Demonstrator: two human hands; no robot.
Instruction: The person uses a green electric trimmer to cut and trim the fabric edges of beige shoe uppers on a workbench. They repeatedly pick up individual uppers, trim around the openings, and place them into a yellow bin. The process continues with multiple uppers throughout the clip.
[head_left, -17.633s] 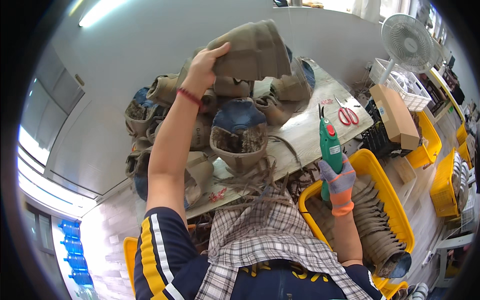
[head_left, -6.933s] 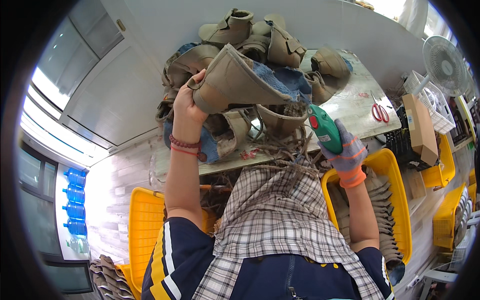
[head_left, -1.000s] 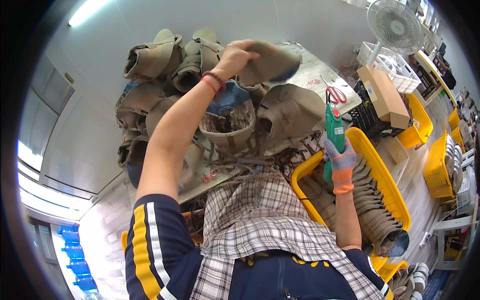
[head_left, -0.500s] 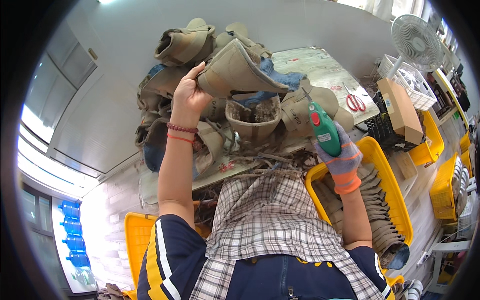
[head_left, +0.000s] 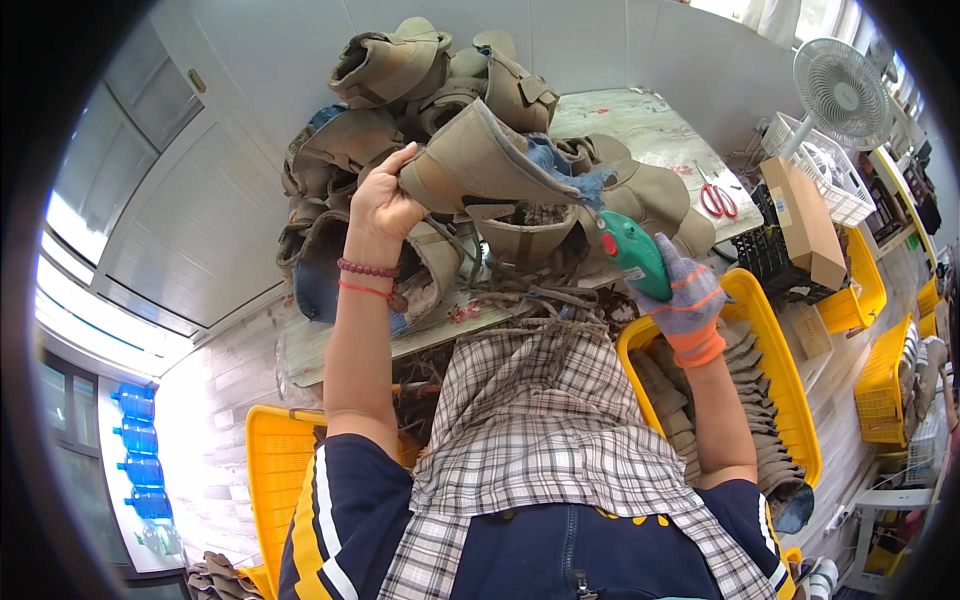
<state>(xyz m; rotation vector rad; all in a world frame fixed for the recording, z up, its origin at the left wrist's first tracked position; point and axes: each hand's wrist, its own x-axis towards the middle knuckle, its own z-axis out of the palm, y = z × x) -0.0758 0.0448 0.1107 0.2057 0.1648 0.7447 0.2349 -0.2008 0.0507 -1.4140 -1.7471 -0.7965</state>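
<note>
Through the head view, I have the left hand (head_left: 385,205) clamped on a tan boot upper (head_left: 475,165), raised over the table (head_left: 655,125); my gloved right hand (head_left: 690,295) wraps a green power cutter (head_left: 635,256), tip beside the blue lining (head_left: 555,165).

A second ago the left hand (head_left: 385,203) was stretched far over the pile with a blurry tan piece. Now it has come back and holds up a tan boot piece (head_left: 485,165). The green cutter (head_left: 635,257) was pointing up, well apart; the right hand (head_left: 685,292) has now tipped it left, its nose by the blue fuzz (head_left: 558,163) (I can't tell if they touch). Smooth tan pieces (head_left: 648,197) lie where bare table showed seven seconds ago. More of the left yellow basket (head_left: 275,470) shows than a second ago.
</note>
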